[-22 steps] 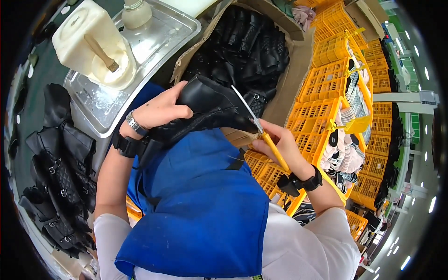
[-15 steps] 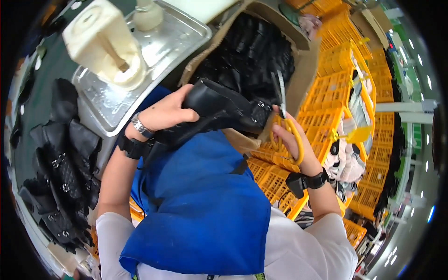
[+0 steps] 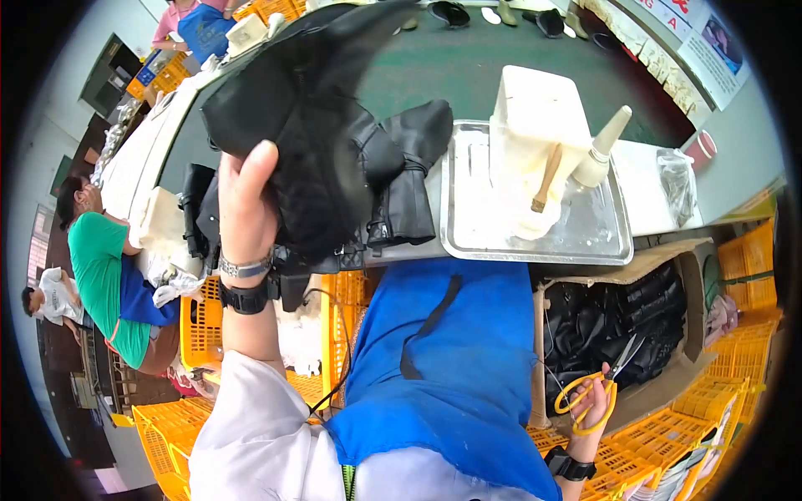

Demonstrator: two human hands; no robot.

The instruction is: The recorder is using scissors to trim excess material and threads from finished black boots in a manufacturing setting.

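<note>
Grasping a smooth black leathery boot upper, blurred at one end, the left hand holds it before the flat green worktop; the right hand grips loop-handled yellow scissors, metal blades parted, near the cardboard carton.

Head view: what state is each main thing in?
Boot: raised in the left hand
Scissors: blades parted, in the right hand
Tray: lying flat
Jug: standing on the tray
Bottle: standing on the tray
Brush: leaning, bristles down
Carton: open, black items inside
</note>
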